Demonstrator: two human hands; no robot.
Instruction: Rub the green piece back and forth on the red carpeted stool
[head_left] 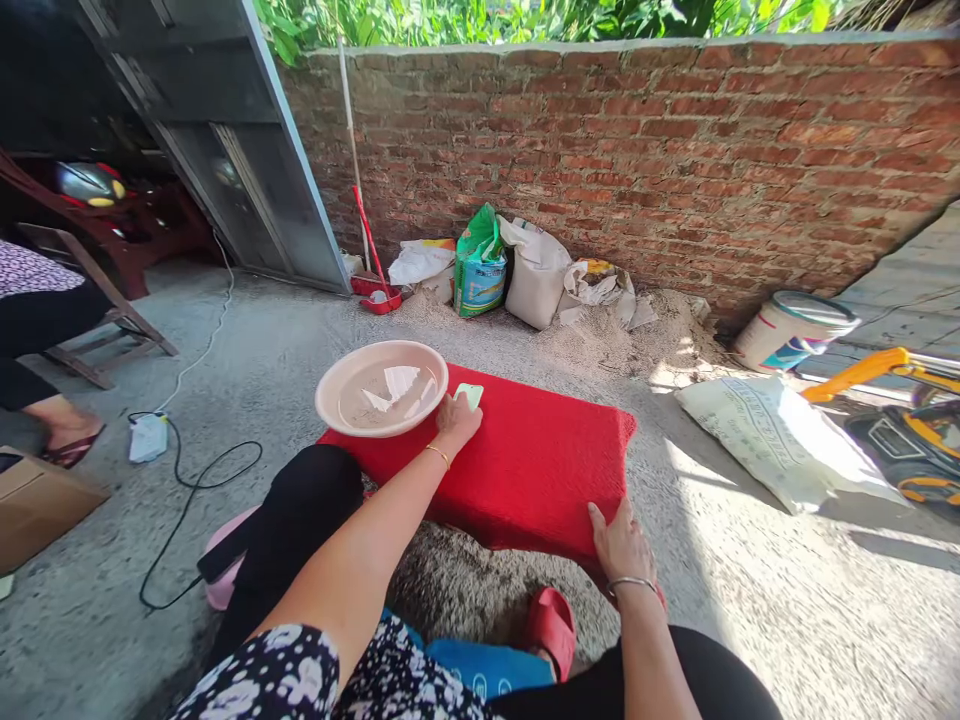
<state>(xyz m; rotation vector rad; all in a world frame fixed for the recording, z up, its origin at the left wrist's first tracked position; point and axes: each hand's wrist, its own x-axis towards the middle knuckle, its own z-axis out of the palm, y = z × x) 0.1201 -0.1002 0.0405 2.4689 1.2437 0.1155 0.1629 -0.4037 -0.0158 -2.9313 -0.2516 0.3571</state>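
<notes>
A small stool or bench is draped with a red cloth (540, 430) in front of my knees. On its left end stands a pale pink basin (330, 408) of water. My left hand (457, 422), a gold bangle on its wrist, is at the basin's right rim, closed on a pale green bar (470, 394) that looks like soap. Part of the bar is hidden by the fingers. My right hand (626, 548), wearing a silver bangle, grips the cloth at the near right corner, thumb on top and fingers over the side.
Sacks (536, 285), a red dustpan (381, 300) and sand piles (600, 338) line the brick wall (600, 150). A bucket (791, 330), a flat sack (780, 435) and a yellow-black machine (907, 440) lie right. Left are a cable (180, 480), a cardboard box (45, 505) and a seated person (37, 310).
</notes>
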